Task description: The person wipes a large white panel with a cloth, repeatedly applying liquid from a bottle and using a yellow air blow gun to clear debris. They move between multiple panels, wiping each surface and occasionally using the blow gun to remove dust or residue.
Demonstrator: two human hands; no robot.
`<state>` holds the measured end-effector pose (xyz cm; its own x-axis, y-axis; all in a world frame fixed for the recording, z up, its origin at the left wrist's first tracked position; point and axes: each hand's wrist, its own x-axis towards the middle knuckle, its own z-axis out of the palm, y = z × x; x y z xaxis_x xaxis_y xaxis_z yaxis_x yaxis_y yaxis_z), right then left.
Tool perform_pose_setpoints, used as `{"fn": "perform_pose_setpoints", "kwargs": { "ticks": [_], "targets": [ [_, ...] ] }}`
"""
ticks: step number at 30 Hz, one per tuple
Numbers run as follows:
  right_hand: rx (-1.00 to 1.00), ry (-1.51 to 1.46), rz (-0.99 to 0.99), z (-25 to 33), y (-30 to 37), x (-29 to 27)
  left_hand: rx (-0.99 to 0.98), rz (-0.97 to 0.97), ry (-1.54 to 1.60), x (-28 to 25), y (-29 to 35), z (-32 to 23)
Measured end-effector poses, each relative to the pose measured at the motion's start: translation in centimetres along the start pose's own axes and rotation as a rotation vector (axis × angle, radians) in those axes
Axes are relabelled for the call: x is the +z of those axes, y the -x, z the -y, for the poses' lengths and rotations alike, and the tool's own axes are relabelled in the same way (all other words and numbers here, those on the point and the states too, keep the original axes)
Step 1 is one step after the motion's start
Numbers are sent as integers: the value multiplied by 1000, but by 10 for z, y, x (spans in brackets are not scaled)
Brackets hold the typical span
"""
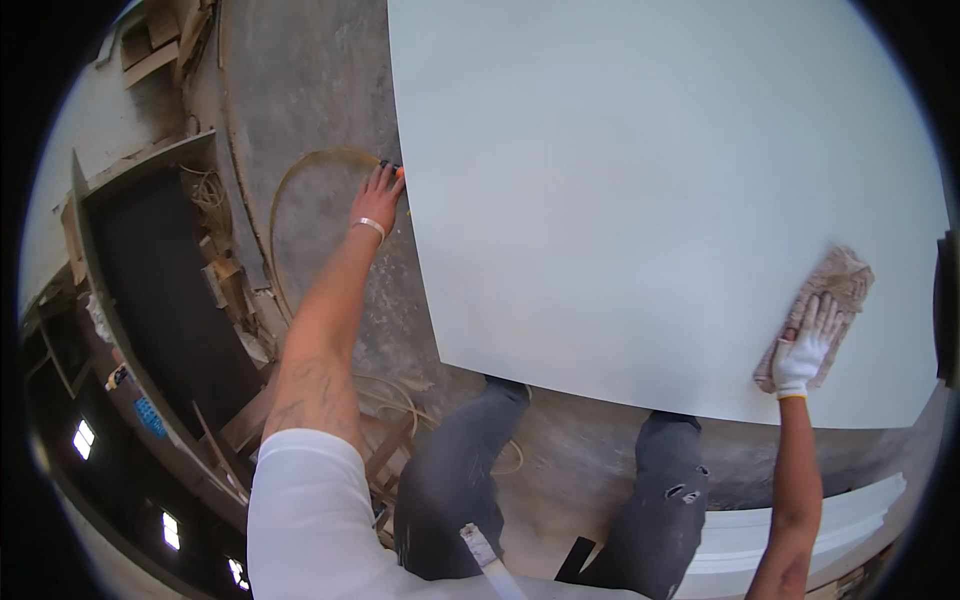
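Note:
A large pale, smooth panel (600, 200) lies in front of me. My left hand (376, 203), bare with a light band at the wrist, is at the panel's left edge. Its fingers close over a small black and orange fitting (398, 171) at the end of a yellowish hose (300, 165); the palm side is hidden. On the panel's near right part, my right hand (805, 350), in a white glove, presses down with fingers stretched flat on a brownish crumpled rag (846, 275). The rag is slightly blurred.
The hose loops over the grey concrete floor (300, 80) on the left. A dark board (160, 280) in a frame, cord and wood scraps stand farther left. White mouldings (740, 535) lie at the lower right. A paintbrush-like tool (480, 545) shows by my legs, under the panel's near edge.

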<state>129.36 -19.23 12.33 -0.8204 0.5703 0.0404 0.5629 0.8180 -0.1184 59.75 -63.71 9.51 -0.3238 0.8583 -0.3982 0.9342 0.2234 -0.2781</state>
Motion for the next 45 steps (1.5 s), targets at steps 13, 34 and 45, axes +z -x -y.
{"fn": "perform_pose_setpoints", "kwargs": {
  "ticks": [13,34,45],
  "targets": [
    [1167,430,-202,-166,-36,50,-269,578,136,-16,78,83],
    [652,22,413,-46,-233,-8,-577,539,1500,-203,170,-126],
    [-187,-65,-20,123,-252,21,-491,-34,949,-214,70,-226]
  ]
}}
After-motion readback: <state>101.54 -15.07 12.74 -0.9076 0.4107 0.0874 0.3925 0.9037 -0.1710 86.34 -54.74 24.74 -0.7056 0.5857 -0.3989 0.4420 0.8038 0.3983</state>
